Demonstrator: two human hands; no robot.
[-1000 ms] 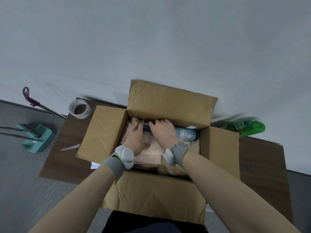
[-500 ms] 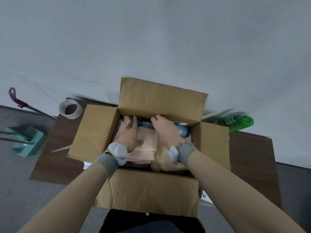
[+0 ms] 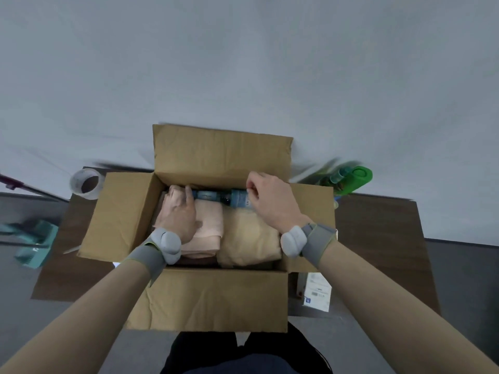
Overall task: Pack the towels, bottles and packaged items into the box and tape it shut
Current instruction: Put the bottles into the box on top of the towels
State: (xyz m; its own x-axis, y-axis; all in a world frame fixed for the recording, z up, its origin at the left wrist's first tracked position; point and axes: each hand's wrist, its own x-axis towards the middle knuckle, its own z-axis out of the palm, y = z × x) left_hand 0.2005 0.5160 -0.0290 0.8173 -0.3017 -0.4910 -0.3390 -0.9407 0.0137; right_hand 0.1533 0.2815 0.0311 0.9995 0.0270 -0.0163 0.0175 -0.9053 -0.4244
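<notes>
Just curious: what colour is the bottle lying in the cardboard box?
Blue plastic bottle; head view.

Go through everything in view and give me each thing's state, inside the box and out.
box: open, flaps out.
blue bottle: on its side inside, by the far wall.
pink towel: folded, inside.
tan towel: folded, inside.
green bottle: outside, on the table.
white package: outside, on the table.
tape roll: on the table.
left hand: on the pink towel, grip unclear.
right hand: over the blue bottle's end, grip unclear.
</notes>
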